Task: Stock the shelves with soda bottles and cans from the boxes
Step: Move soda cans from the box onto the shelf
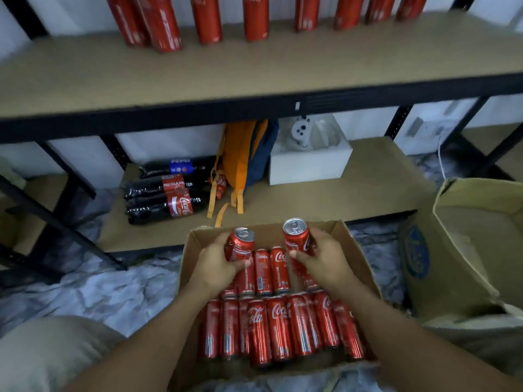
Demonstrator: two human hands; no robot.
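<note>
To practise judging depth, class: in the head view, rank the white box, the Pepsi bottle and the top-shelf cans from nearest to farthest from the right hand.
From the right hand:
1. white box, lower shelf, straight behind.
2. Pepsi bottle, lower shelf, far left.
3. top-shelf cans, above, at the back.

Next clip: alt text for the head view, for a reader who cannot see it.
The left hand grips one red can and the right hand a second can, over a cardboard box of more cans. The upper shelf carries upright cans; the lower shelf holds lying soda bottles and a backpack.
</note>
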